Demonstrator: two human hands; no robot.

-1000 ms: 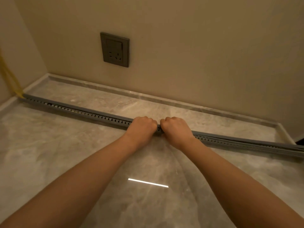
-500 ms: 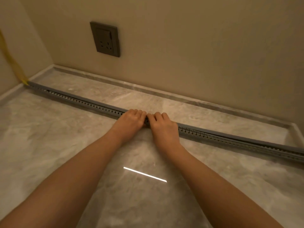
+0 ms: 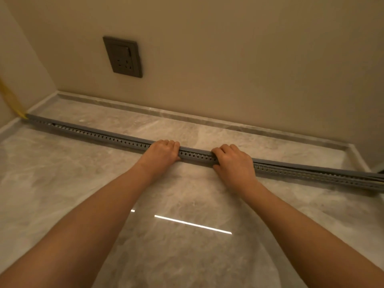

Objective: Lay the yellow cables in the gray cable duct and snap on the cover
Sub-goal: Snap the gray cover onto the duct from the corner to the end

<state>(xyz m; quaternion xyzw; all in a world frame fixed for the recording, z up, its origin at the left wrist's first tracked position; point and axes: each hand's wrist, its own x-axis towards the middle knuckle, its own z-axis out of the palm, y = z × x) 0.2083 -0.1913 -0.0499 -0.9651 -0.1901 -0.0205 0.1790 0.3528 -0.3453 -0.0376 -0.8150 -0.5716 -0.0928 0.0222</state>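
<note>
L hand (image 3: 161, 152) and R hand (image 3: 233, 161) both on the gray cable duct (image 3: 196, 155) mid-run, fingers (image 3: 165, 142) curled over its top, thumbs on the slotted near side, clamped tight, short gap btwn them. Duct lies on the marble floor (image 3: 83, 183) near the wall (image 3: 249, 69); yellow cables (image 3: 12, 100) leave its left end. On the wall socket (image 3: 123, 57), markings too small to read.

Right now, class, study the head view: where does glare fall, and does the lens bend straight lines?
Head view: a bright glare strip lies on the glossy floor; the wide lens slightly bows the gray cable duct; light is warm and dim.
</note>
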